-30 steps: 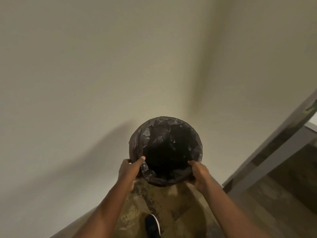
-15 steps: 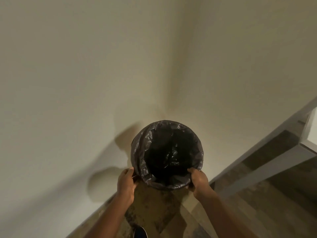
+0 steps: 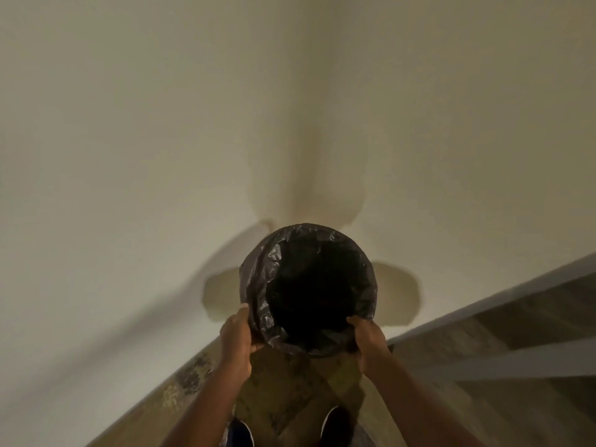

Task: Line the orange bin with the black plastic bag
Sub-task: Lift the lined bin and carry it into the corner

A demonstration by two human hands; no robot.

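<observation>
Seen from above in the head view: black plastic bag (image 3: 258,285) spread inside a round bin, its crinkled edge folded outward over the whole rim, the hollow in the middle dark and deep. No orange of the bin showing anywhere, every visible part wrapped in black film. Held up in a corner where two pale walls (image 3: 129,124) meet, shadows of it and of both arms cast on the plaster behind. Left hand (image 3: 237,337) clasped on the near-left side of the rim, thumb lying up along the folded plastic, fingers curled under and out of sight. Right hand (image 3: 371,340) clasped on the near-right side, fingers hooked over the edge onto the bag, thumb hidden. Both forearms bare, rising from the bottom edge of the frame. Below, a patterned brown floor (image 3: 290,398), with two dark shoes (image 3: 335,427) at the lower edge. To the right, a grey baseboard (image 3: 483,295) running along the wall, wood-look flooring beside it.
</observation>
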